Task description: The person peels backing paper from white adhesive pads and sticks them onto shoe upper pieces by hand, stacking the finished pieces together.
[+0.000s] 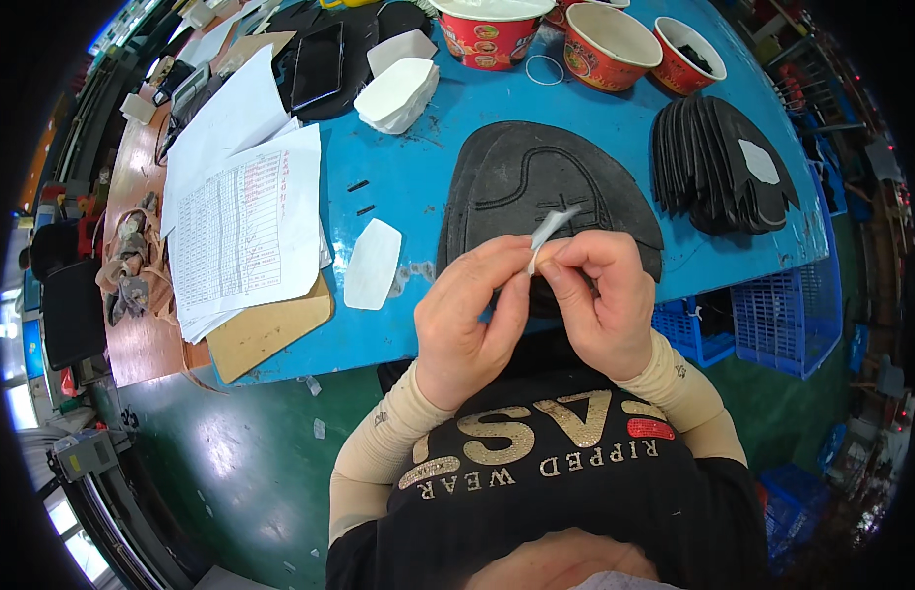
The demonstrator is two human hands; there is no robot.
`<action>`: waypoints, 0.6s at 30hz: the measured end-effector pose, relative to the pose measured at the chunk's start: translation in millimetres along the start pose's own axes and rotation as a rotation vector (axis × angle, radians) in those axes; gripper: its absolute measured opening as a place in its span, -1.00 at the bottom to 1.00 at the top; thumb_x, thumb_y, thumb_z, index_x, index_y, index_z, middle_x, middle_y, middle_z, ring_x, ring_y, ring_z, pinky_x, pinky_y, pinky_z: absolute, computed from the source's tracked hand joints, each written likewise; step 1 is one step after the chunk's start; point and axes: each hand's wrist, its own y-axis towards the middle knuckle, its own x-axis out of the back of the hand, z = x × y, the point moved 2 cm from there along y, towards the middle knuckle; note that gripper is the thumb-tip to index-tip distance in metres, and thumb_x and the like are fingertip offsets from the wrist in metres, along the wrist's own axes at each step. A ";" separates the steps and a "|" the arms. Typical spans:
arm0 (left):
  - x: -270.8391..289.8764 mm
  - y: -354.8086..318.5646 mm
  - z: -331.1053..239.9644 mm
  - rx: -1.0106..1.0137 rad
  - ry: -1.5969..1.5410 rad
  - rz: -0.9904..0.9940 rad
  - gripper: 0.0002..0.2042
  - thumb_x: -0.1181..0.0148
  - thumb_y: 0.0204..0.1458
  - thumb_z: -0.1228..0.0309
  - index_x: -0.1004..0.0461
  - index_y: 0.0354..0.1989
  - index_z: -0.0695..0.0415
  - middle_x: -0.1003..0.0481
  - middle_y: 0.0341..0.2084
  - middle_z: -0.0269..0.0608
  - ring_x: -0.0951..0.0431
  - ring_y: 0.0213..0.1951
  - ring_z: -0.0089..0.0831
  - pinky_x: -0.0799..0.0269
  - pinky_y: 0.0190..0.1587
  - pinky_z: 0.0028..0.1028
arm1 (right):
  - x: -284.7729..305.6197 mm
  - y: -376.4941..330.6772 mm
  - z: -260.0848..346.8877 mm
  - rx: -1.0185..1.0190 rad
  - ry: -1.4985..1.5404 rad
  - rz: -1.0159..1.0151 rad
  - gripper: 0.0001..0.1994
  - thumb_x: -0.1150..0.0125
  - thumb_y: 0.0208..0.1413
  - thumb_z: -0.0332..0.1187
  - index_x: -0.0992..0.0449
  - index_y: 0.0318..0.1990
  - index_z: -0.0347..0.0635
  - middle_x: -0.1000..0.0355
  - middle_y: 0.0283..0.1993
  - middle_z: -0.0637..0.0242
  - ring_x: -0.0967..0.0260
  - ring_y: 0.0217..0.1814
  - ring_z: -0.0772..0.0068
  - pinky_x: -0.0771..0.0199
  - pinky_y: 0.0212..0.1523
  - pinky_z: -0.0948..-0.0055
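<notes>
My left hand (467, 320) and my right hand (607, 303) meet in front of my chest, each closed in a pinch. Between their fingertips is a thin white patch (549, 228), its upper end sticking up. How its lower end is folded or split is hidden by the fingers. Just beyond the hands lie black padded pieces (487, 167) with rounded tops and a raised curved line, overlapping on the blue table (408, 211). Left of my left hand a single white patch (373, 264) with trimmed corners lies flat.
At right stands a fanned stack of black pieces (708, 167). Red paper bowls (612, 59) line the far edge. A white patch stack (398, 96), phone (318, 67) and printed sheets (249, 221) are at left. Blue crates (787, 315) sit below the right edge.
</notes>
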 end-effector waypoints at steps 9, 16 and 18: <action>-0.1 -1.6 1.2 -0.027 0.045 -0.033 -0.76 -0.19 -0.13 0.69 -0.50 -0.23 0.28 -0.54 -0.26 0.01 -0.59 -0.23 -0.19 -0.50 -0.19 -0.40 | -6.9 0.7 -2.2 -0.100 0.129 0.001 -0.77 -0.18 0.01 -0.62 -0.29 -0.20 -0.26 -0.44 -0.34 0.28 -0.48 -0.30 0.54 -0.48 -0.30 0.57; -3.7 -0.2 0.6 -0.189 0.267 -0.085 -0.72 -0.16 -0.14 0.74 -0.52 -0.20 0.27 -0.54 -0.23 -0.01 -0.58 -0.24 -0.24 -0.50 -0.20 -0.44 | -7.4 2.8 -4.4 -0.158 0.188 0.028 -0.74 -0.18 -0.02 -0.61 -0.26 -0.20 -0.28 -0.45 -0.35 0.31 -0.47 -0.29 0.57 -0.48 -0.26 0.59; -4.9 0.2 -1.0 -0.268 0.368 -0.094 -0.72 -0.19 -0.17 0.74 -0.52 -0.22 0.28 -0.55 -0.25 -0.02 -0.58 -0.25 -0.22 -0.50 -0.21 -0.44 | -7.8 2.7 -7.2 -0.165 0.173 0.026 -0.75 -0.18 -0.02 -0.61 -0.26 -0.20 -0.27 -0.45 -0.35 0.31 -0.47 -0.30 0.58 -0.47 -0.28 0.58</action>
